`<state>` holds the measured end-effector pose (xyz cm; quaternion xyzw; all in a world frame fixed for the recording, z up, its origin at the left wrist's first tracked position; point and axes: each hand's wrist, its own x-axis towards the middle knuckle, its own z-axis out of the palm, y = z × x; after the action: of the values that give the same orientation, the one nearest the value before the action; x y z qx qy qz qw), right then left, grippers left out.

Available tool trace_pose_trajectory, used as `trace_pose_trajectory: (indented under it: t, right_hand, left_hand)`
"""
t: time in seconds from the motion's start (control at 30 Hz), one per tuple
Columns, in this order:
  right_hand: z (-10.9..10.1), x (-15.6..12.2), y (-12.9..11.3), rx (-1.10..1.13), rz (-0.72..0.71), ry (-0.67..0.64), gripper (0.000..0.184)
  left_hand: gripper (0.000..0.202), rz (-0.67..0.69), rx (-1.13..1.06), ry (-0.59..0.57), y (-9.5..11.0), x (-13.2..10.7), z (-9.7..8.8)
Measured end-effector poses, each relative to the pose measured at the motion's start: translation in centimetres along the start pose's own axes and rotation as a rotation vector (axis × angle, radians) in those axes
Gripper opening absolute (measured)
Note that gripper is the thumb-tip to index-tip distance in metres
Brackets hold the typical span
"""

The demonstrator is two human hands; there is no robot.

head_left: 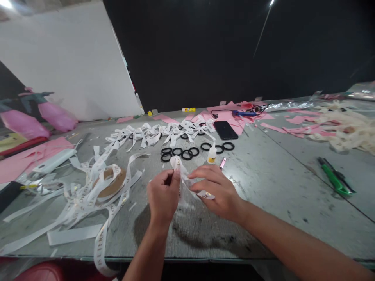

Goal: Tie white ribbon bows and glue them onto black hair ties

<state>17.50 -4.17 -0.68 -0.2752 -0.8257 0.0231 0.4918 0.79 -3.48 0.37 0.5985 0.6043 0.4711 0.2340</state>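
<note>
Between my hands is a white printed ribbon (184, 174), looped at the top. My left hand (164, 191) pinches it between thumb and fingers. My right hand (218, 191) has its fingers curled round the ribbon's other end, and a printed tail pokes out under them. Just beyond my hands lie several black rings (186, 155). A small white glue bottle (211, 153) with a yellow label stands upright behind my right hand, and a slim pink-and-white tool (223, 163) is beside it. Farther back is a row of white ribbon bows (161, 132).
Loose printed ribbon (102, 218) and a brown cardboard roll (113, 183) spread over the left side. A black phone (225, 130) and pink paper (227, 113) lie at the back. A green utility knife (335, 177) rests right, near cream scraps (351, 121).
</note>
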Motion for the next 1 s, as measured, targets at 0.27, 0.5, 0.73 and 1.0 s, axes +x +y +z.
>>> trace_pose_trajectory:
  t: [0.27, 0.5, 0.73, 1.0]
  right_hand:
    - [-1.0, 0.4, 0.5, 0.144, 0.112, 0.028, 0.026]
    - [-1.9, 1.5, 0.1, 0.235, 0.413, 0.066, 0.007]
    - [-0.2, 1.1, 1.1, 0.317, 0.524, -0.124, 0.024]
    - [-0.4, 0.1, 0.8, 0.198, 0.099, -0.116, 0.057]
  left_hand:
    - [0.025, 0.019, -0.077, -0.323, -0.1, -0.1, 0.2]
    - [0.028, 0.044, -0.239, -0.926, 0.6, -0.7, -0.4]
    - [0.023, -0.044, -0.505, -1.085, 0.9, -0.7, -1.8]
    - [0.026, -0.28, -0.698, -0.911, -0.1, -0.8, -1.8]
